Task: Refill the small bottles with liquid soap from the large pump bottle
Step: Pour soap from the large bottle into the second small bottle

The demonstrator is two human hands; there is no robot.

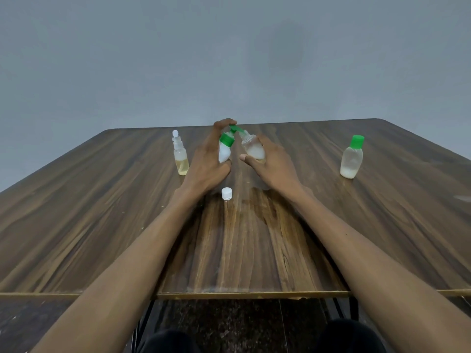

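Observation:
My left hand (207, 159) grips a white pump bottle (224, 152) with a green collar, its index finger arched over the green pump head (234, 128). My right hand (270, 161) holds a small clear bottle (252, 147), tilted with its open neck up against the pump spout; pale white liquid fills its lower part. A small white cap (226, 193) lies on the wooden table (102, 212) just in front of both hands.
A small clear spray bottle (180, 156) with yellowish liquid stands left of my left hand. A small bottle with a green cap (352, 157) and a little white liquid stands at the right. A grey wall rises behind the table's far edge.

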